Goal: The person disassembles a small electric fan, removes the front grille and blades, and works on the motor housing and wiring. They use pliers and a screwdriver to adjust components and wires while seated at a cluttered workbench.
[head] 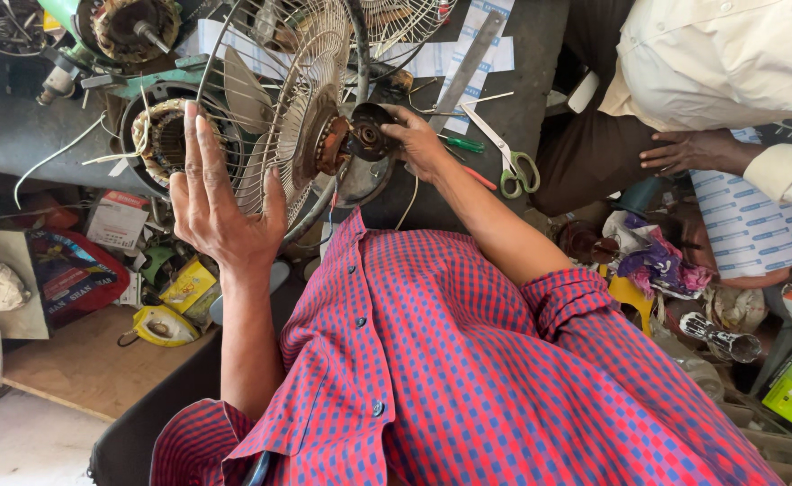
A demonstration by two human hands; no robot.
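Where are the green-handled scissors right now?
In the head view, the green-handled scissors lie on the dark workbench at upper right of centre, just beyond the person's right hand, beside a green screwdriver and below a metal ruler.

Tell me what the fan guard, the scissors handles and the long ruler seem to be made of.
Fan guard: thin pale wire, probably coated or painted steel, with dull and brownish patches.
Scissors handles: smooth green loops, most likely plastic; the blades look like bare bright metal.
Ruler: flat grey strip with a dull sheen, probably steel or aluminium; which one is unclear.
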